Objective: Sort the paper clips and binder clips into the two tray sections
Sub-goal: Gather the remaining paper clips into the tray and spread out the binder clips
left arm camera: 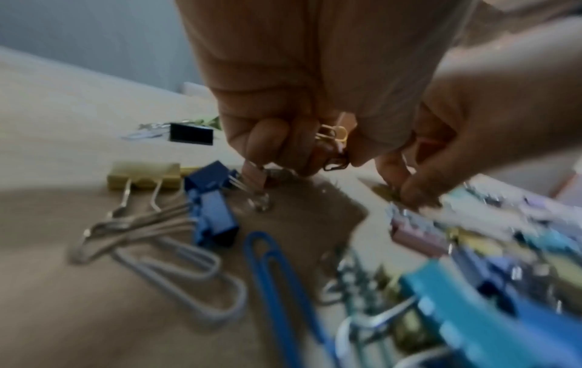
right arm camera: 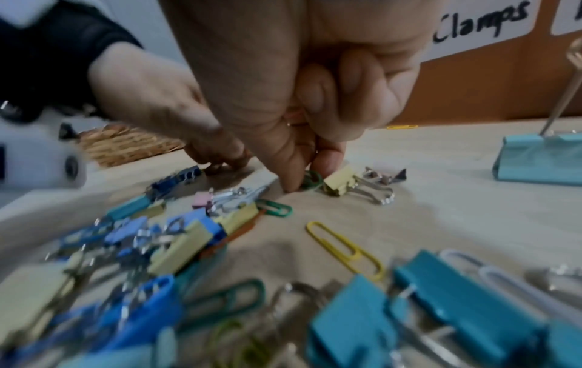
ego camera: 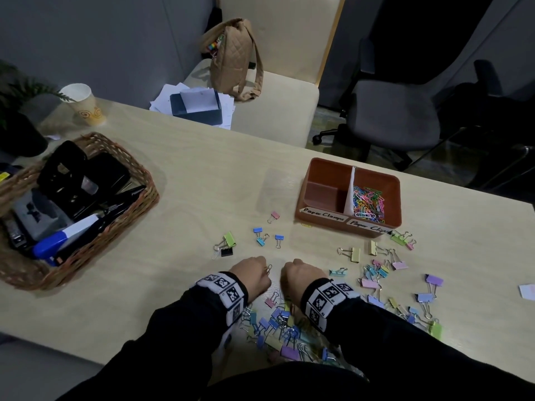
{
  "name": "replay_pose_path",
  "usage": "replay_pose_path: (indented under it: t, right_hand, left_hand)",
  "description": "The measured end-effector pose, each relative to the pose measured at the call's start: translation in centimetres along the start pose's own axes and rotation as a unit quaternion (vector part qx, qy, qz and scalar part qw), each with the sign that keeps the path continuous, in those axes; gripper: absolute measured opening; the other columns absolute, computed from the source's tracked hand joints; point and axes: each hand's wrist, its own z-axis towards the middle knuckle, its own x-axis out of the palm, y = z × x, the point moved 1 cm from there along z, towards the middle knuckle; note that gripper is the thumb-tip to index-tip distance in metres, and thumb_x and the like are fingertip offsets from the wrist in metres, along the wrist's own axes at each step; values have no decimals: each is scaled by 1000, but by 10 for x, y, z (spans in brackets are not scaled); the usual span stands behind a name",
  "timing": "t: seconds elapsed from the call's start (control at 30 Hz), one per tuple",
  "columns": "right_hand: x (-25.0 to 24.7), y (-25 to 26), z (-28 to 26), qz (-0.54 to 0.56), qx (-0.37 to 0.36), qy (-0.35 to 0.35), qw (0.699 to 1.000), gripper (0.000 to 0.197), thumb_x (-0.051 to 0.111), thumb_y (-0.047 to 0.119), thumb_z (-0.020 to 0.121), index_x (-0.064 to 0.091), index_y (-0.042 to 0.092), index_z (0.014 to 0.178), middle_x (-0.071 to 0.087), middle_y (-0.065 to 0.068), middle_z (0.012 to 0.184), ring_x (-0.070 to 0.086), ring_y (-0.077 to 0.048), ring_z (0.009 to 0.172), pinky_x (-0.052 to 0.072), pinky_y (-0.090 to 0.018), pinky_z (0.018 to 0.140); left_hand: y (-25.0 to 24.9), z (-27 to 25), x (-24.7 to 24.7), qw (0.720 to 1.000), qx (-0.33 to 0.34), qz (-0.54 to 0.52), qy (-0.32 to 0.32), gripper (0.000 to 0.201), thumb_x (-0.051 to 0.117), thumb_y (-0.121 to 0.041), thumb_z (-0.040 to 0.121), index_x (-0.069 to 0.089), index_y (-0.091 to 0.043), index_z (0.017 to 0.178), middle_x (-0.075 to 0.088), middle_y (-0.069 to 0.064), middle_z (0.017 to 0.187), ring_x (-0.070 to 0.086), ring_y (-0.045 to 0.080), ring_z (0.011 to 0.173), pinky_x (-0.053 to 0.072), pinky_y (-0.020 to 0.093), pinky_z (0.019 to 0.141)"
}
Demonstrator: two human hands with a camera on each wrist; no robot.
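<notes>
I'm partway done. The right side of my brown tray (ego camera: 318, 169) has a heap of colored paper clips (ego camera: 369, 202). The left side looks empty, and lots of binder clips (ego camera: 285, 325) lie on the table.

My left hand (ego camera: 251, 274) curls round gold paper clips (left arm camera: 332, 133). My right hand (ego camera: 301, 277) pinches a green paper clip (right arm camera: 312, 180).

The labels say "Paper Clamps" (ego camera: 323, 215) and "Paper Clip" (ego camera: 369, 227), its end hidden.

The brown tray (ego camera: 320, 169) stood on the table (ego camera: 202, 175), its right section holding a heap of coloured paper clips (ego camera: 369, 202), its left section bare. Pastel binder clips (ego camera: 376, 280) lay scattered just before it.
</notes>
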Motion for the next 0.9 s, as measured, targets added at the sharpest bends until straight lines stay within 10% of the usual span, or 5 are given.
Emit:
replay_pose_path:
  t: [0.37, 0.63, 0.9]
  right_hand:
    - [-5, -18, -14, 198, 58, -109, 972, 18, 53, 8, 92, 58, 18, 105, 54, -1, 110, 58, -18, 97, 45, -26, 85]
    - [-7, -39, -21, 389, 117, -93, 909, 40, 36, -10, 80, 64, 17, 70, 72, 1, 85, 64, -18, 80, 53, -30, 74]
    - [7, -22, -30, 49, -64, -24, 996, 19, 59, 19, 85, 57, 23, 104, 61, -1, 105, 59, -24, 98, 51, -36, 84]
  left_hand:
    - [22, -2, 6, 969, -31, -245, -8, 11, 42, -14, 96, 52, -18, 94, 63, 3, 79, 58, 21, 75, 47, 33, 77]
    - [8, -7, -1, 825, -133, -549, 37, 23, 45, -19, 84, 42, -17, 62, 34, 0, 52, 23, 15, 44, 18, 22, 45]
    - [-5, -9, -7, 994, -26, -102, -44, 24, 68, -47, 75, 57, -28, 85, 65, -9, 82, 59, 14, 76, 49, 28, 68]
